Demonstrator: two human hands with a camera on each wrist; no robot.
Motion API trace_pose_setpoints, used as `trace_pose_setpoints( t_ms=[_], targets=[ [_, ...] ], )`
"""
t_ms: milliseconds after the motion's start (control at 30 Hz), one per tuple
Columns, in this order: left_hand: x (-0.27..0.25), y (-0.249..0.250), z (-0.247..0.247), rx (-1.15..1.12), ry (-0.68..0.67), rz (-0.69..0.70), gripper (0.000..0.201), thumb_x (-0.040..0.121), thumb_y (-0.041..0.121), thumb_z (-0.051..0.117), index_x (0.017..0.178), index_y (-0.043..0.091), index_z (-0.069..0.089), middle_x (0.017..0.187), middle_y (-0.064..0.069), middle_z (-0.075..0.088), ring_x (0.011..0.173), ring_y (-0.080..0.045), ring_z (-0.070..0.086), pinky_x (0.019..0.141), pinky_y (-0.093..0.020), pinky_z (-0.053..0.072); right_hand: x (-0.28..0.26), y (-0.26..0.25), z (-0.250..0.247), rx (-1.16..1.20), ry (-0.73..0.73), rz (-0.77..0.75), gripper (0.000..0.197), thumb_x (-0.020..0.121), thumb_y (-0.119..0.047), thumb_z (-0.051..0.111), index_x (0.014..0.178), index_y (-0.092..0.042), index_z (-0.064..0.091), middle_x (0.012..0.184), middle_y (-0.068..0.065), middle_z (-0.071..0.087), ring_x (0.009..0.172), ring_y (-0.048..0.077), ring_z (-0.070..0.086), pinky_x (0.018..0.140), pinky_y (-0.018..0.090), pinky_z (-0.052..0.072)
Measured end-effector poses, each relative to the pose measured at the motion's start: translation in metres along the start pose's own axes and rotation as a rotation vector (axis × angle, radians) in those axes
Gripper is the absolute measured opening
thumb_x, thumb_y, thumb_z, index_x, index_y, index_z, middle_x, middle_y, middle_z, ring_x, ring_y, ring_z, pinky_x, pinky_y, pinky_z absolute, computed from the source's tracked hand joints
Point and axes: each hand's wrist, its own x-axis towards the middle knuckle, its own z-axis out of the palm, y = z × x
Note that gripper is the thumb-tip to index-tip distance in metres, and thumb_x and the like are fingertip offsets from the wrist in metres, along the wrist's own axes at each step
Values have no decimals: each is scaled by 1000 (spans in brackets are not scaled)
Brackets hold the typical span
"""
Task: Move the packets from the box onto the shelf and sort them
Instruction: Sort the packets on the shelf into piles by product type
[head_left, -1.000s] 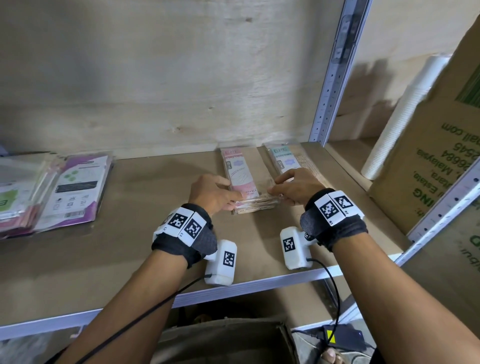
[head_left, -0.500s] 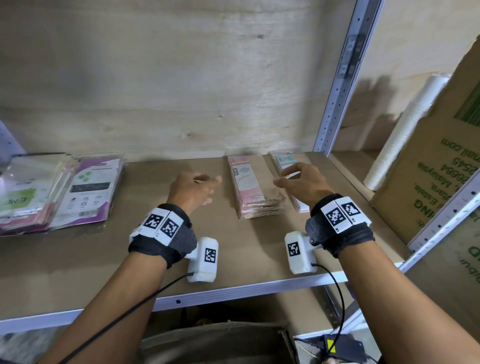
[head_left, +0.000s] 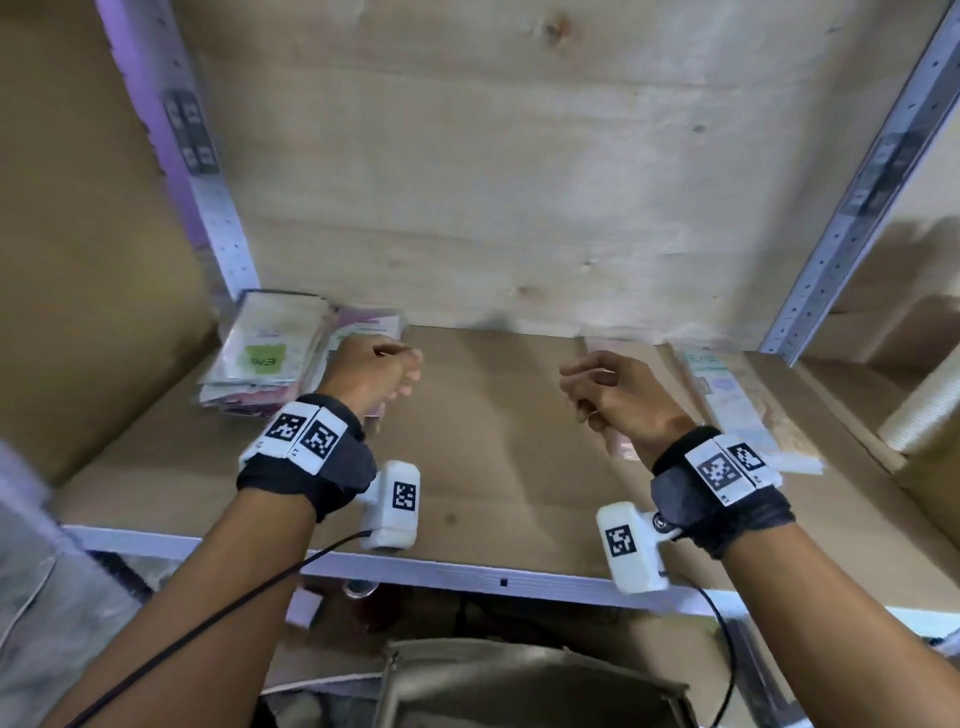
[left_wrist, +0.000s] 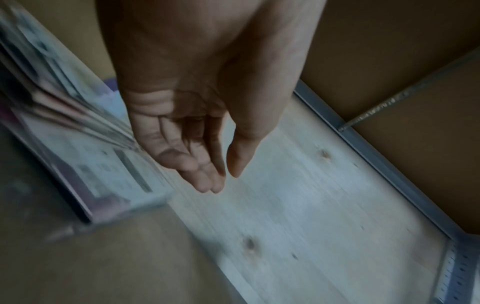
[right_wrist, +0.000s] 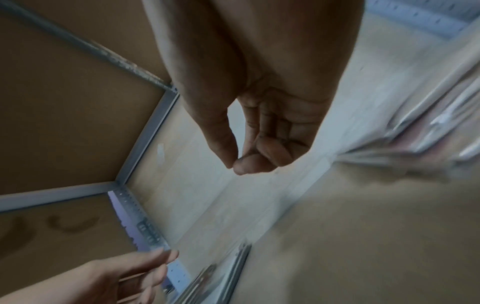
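The packets (head_left: 262, 358) stacked at the shelf's (head_left: 493, 457) back-left corner look light, slick and floppy; I would pinch a short edge. My left hand (head_left: 374, 376) hangs released, my right hand (head_left: 613, 397) loosely curled, empty.

Both hands off the pink packet stack (head_left: 621, 447). Left hand (head_left: 376, 376) moved left, now empty beside the left pile of packets (head_left: 260, 358). Right hand (head_left: 618, 395) lifted clear, fingers loosely curled, empty.

The right hand (right_wrist: 259, 127) hangs empty, fingers curled, above the shelf (right_wrist: 324, 236), blurred packets (right_wrist: 426, 131) beside it, the left hand (right_wrist: 124, 275) opposite.
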Motion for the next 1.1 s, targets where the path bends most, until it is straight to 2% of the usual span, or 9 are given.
trace_pose_setpoints(
  t_ms=[167, 333, 433, 567, 633, 733, 800, 967, 1100],
  targets=[
    [7, -14, -49, 4, 125, -10, 6, 88, 19, 71, 82, 19, 72, 74, -1, 75, 44, -1, 63, 42, -12, 44, 24, -20, 75, -12, -170, 67, 18, 91, 3, 59, 109, 3, 59, 76, 14, 60, 58, 24, 58, 48, 26, 47],
    [7, -25, -72, 47, 154, -34, 10, 88, 22, 68, 80, 19, 72, 73, -1, 75, 48, -6, 63, 44, -15, 44, 56, -27, 147, -70, -285, 181, 9, 93, 7, 52, 91, -1, 56, 78, 16, 58, 62, 28, 57, 62, 35, 53],
    [6, -29, -80, 72, 169, -39, 13, 89, 25, 67, 77, 21, 71, 73, 2, 75, 53, -9, 65, 50, -19, 44, 72, -27, 184, -137, -318, 218, 10, 92, -1, 60, 82, -2, 58, 78, 15, 60, 59, 26, 59, 59, 33, 56],
    [7, -29, -86, 92, 177, -39, 15, 89, 23, 66, 75, 21, 71, 73, 3, 75, 53, -7, 65, 44, -14, 43, 92, -28, 216, -373, -345, 192, 21, 83, -22, 78, 80, -8, 62, 69, 5, 65, 51, 14, 61, 50, 25, 56],
    [9, -27, -91, 96, 188, -44, 18, 87, 20, 65, 70, 21, 70, 72, 2, 75, 53, -8, 64, 42, -12, 41, 100, -27, 223, -438, -343, 199, 27, 76, -21, 84, 87, -4, 68, 71, 8, 69, 59, 20, 66, 60, 30, 58],
    [13, -28, -98, 80, 190, -47, 21, 84, 15, 63, 66, 20, 71, 71, 0, 76, 56, -13, 65, 54, -19, 48, 107, -23, 224, -484, -365, 243, 43, 70, -18, 88, 103, 2, 69, 93, 18, 74, 90, 34, 72, 88, 45, 57],
    [14, -29, -101, 70, 185, -49, 22, 83, 12, 63, 64, 19, 71, 69, -1, 75, 57, -16, 65, 63, -25, 54, 107, -23, 222, -493, -384, 265, 46, 72, -19, 86, 108, 3, 68, 102, 20, 73, 94, 33, 69, 95, 43, 53],
    [11, -31, -101, 73, 178, -59, 22, 82, 6, 62, 66, 19, 71, 70, -2, 74, 54, -15, 64, 60, -26, 53, 90, -28, 202, -304, -383, 285, 10, 85, -1, 71, 91, 2, 63, 87, 21, 62, 54, 18, 46, 53, 25, 40],
    [3, -27, -97, 189, 66, -41, 27, 84, -3, 60, 97, 17, 73, 90, -7, 72, 67, -16, 64, 52, -18, 49, 71, -27, 174, -9, -347, 277, 9, 88, 6, 62, 89, -2, 60, 95, 21, 57, 56, 16, 43, 50, 23, 33]
  ],
)
